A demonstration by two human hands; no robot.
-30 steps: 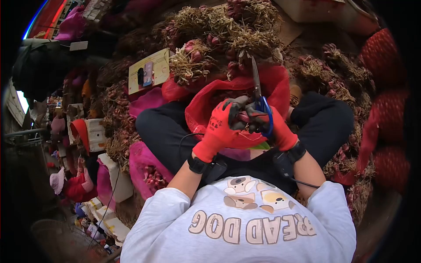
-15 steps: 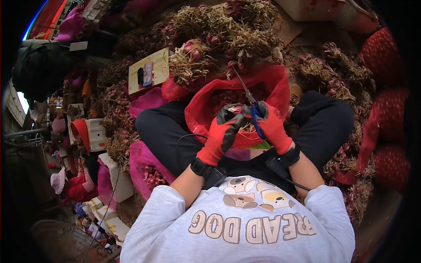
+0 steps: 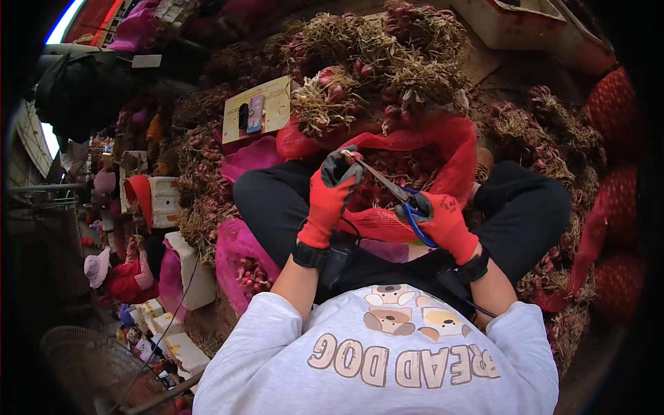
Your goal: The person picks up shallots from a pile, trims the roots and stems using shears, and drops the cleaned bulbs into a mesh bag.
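Note:
My left hand (image 3: 332, 194), in a red and grey glove, pinches a small shallot (image 3: 351, 155) by its pale end at the fingertips. My right hand (image 3: 439, 218), gloved the same way, is closed on the blue handles of a pair of scissors (image 3: 387, 183). The blades point up and left, and their tips reach the shallot. Beneath both hands an open red mesh bag (image 3: 456, 149) lies between my legs, with loose shallots (image 3: 408, 166) inside.
Dried shallot bunches (image 3: 429, 69) are heaped ahead and on the right. A box (image 3: 277, 104) bears a phone. A pink bag of shallots (image 3: 252, 273) lies by my left knee. Red sacks (image 3: 619, 200) stand far right. A person in a pink hat (image 3: 97, 268) is at left.
My left hand has moved up and away from my right hand, carrying the shallot. The scissors have swung from pointing up to pointing up-left, their tips now at the shallot. The view has shifted slightly.

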